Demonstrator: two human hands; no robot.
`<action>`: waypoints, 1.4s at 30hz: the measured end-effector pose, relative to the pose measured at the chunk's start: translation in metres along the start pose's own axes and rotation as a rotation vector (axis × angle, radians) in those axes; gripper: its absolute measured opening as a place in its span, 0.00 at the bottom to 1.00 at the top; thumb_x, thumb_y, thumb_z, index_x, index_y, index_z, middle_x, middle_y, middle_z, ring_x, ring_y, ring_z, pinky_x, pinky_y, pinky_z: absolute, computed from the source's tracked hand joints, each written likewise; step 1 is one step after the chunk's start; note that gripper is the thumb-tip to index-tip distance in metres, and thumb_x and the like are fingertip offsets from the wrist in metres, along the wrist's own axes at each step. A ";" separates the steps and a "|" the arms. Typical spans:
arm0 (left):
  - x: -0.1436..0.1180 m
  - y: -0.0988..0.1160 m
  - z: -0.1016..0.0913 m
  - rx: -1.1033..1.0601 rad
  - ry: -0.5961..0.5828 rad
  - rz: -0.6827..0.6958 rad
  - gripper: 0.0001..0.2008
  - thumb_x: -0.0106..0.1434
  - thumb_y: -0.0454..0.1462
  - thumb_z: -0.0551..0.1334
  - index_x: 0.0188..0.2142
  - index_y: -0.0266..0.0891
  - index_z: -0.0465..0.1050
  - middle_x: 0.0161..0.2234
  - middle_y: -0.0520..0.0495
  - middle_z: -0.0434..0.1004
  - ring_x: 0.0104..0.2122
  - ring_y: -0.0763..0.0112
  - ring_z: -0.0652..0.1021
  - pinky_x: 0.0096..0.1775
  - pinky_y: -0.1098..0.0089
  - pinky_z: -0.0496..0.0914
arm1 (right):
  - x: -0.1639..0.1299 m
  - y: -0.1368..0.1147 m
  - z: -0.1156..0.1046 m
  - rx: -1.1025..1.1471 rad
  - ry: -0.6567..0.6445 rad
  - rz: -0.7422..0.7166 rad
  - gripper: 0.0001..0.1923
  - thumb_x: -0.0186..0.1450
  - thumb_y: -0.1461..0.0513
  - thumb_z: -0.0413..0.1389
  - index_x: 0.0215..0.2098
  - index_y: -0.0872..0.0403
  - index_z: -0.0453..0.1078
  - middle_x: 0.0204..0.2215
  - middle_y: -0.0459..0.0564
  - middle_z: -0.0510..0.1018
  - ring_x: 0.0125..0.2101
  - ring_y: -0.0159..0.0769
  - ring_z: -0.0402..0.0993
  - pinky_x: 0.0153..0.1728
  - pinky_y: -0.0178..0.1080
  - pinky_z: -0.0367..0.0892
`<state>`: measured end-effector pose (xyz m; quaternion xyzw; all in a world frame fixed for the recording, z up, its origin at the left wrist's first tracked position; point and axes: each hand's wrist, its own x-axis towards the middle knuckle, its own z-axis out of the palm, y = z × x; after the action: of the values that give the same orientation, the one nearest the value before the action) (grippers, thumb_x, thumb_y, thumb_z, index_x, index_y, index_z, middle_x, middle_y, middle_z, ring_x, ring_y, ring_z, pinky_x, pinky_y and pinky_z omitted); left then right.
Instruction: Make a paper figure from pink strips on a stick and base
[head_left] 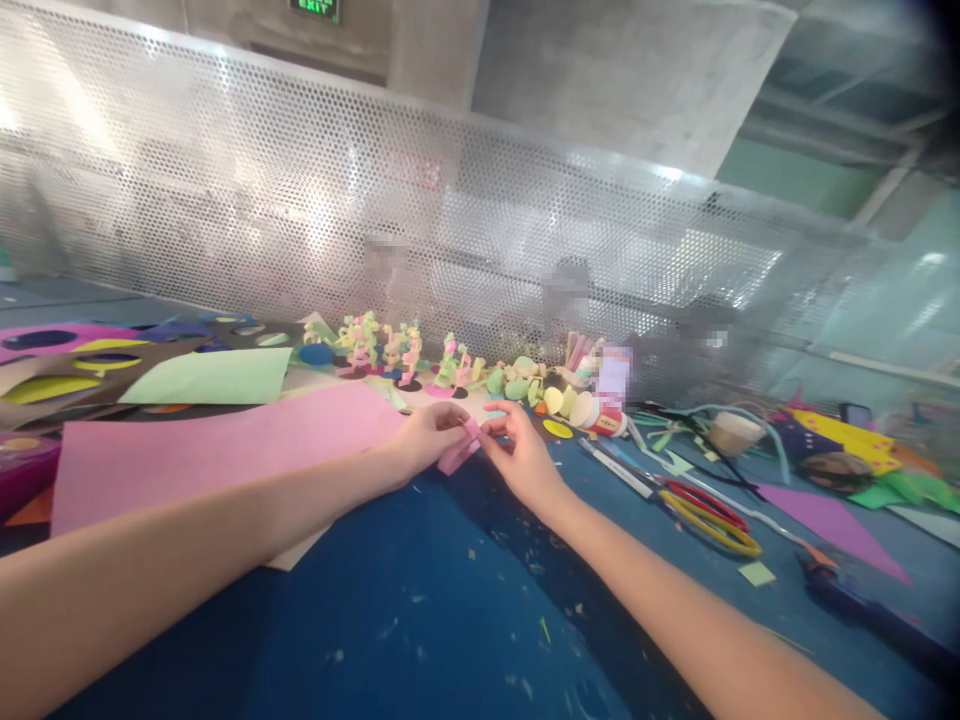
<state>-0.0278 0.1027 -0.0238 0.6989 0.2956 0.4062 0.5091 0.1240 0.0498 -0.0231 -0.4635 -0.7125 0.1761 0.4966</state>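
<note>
1. Screen [300, 200]: behind the table [420, 610].
2. Figures [410, 358]: on the table, near the screen.
3. Sheet [202, 445]: left of the left hand [433, 435].
4. Paper piece [456, 455]: between left hand and right hand [519, 452].
5. Tub [602, 416]: right of the figures.
6. Cup [735, 434]: farther right.
7. Scissors [697, 522]: before the tub and cup.

The strip [456, 458] at centre is pink; the tabletop [420, 620] below, deep blue (flecked with white); the scissor handles [699, 491] at right, red and yellow; the upper panel [262, 170], silver-grey, hole-dotted.

Some sort of craft workshop here
Scissors [709, 518], coloured sheets [225, 445], little figures [448, 368] and paper scraps [757, 574] crowd this scuffed blue table [405, 610]
</note>
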 end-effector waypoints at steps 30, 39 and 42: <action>0.002 -0.005 0.001 0.033 0.072 0.030 0.11 0.54 0.42 0.60 0.32 0.37 0.70 0.24 0.51 0.74 0.24 0.73 0.73 0.30 0.73 0.67 | 0.000 -0.008 -0.002 0.150 -0.046 0.091 0.07 0.55 0.59 0.56 0.31 0.54 0.67 0.29 0.46 0.73 0.33 0.35 0.70 0.36 0.37 0.65; 0.005 -0.008 0.000 -0.040 0.083 0.030 0.16 0.53 0.45 0.60 0.35 0.36 0.73 0.28 0.49 0.73 0.30 0.71 0.74 0.38 0.68 0.68 | 0.006 -0.005 -0.008 0.267 0.038 0.264 0.06 0.57 0.58 0.53 0.27 0.53 0.63 0.21 0.42 0.71 0.23 0.29 0.67 0.25 0.32 0.61; 0.006 -0.010 0.000 -0.051 0.090 0.013 0.18 0.55 0.46 0.58 0.38 0.35 0.73 0.27 0.49 0.72 0.30 0.72 0.73 0.37 0.68 0.68 | 0.011 -0.012 -0.016 0.365 -0.022 0.313 0.09 0.56 0.57 0.55 0.32 0.52 0.63 0.18 0.40 0.71 0.18 0.27 0.64 0.20 0.30 0.58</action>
<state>-0.0249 0.1111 -0.0316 0.6687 0.3034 0.4478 0.5102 0.1312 0.0497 -0.0011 -0.4690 -0.5936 0.3816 0.5310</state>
